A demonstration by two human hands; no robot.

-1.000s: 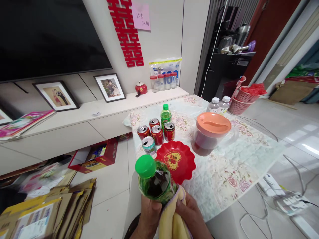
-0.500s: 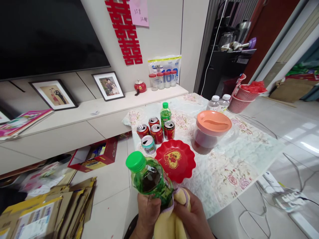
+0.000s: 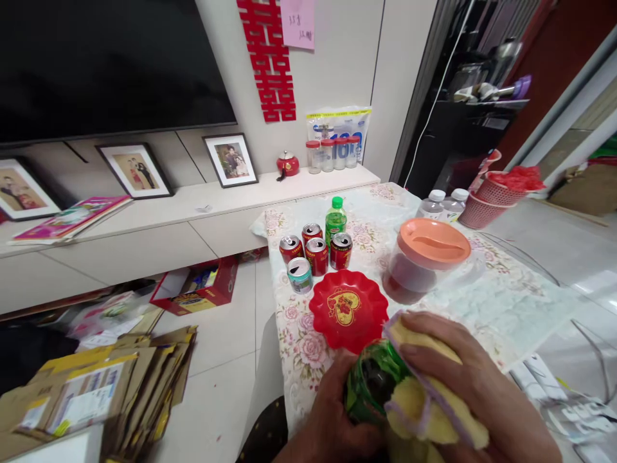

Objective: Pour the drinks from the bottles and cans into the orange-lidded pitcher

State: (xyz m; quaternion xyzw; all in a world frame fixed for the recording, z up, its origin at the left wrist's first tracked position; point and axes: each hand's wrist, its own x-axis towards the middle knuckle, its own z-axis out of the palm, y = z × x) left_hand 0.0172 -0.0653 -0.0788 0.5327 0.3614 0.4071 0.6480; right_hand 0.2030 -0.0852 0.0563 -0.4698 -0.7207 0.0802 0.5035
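My left hand (image 3: 332, 418) grips a green plastic bottle (image 3: 369, 382) of dark drink low at the bottom of the view. My right hand (image 3: 477, 386) presses a yellow cloth (image 3: 424, 402) over the bottle's top, so the green cap is hidden. Both hands hover over the near edge of the floral tablecloth (image 3: 482, 302). Just beyond them lies a red scalloped plate (image 3: 348, 307) with a heart on it.
Several red cans (image 3: 315, 251), a teal can (image 3: 299, 274) and a second green bottle (image 3: 335, 220) stand behind the plate. An orange-lidded pitcher (image 3: 424, 257), two water bottles (image 3: 441, 204) and pink baskets (image 3: 491, 196) are to the right. Flattened cardboard (image 3: 96, 392) lies on the floor at left.
My right hand has slid the yellow cloth up over the bottle's cap, which showed before. The bottle has dropped lower and to the right, and my view has shifted left.
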